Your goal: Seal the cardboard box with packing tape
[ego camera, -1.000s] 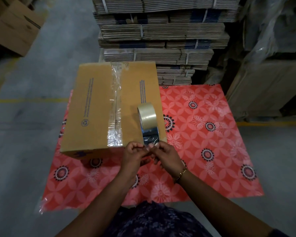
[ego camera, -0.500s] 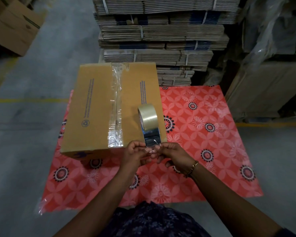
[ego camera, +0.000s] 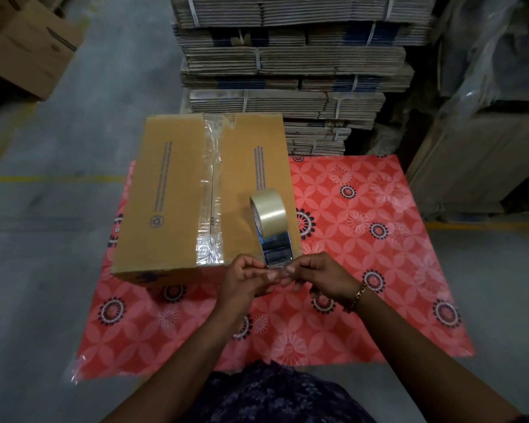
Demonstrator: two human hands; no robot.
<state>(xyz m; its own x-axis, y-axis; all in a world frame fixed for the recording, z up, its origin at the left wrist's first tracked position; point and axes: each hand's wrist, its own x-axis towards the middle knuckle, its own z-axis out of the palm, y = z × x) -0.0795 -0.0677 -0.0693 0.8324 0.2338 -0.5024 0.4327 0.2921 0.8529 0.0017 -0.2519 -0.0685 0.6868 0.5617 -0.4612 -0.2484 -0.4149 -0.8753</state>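
Fingers [ego camera: 258,271] of the left hand [ego camera: 245,280] pinched on the left edge of a clear strip of packing tape [ego camera: 276,254] pulled off the roll. At far left on the concrete floor [ego camera: 52,270], an open brown carton [ego camera: 28,53]. Nearer the middle, the cardboard box [ego camera: 171,193] resting on the left part of a red floral sheet [ego camera: 364,239], flaps shut, a glossy band of clear tape [ego camera: 209,193] running along the centre seam from far edge to near edge. On the box's right flap, the tape roll [ego camera: 268,209] standing on edge. Just right of the strip, the right hand [ego camera: 321,274], bracelet [ego camera: 357,297] at the wrist, pinching the strip's other edge. Beyond the box, strapped stacks of flattened cartons [ego camera: 287,56].
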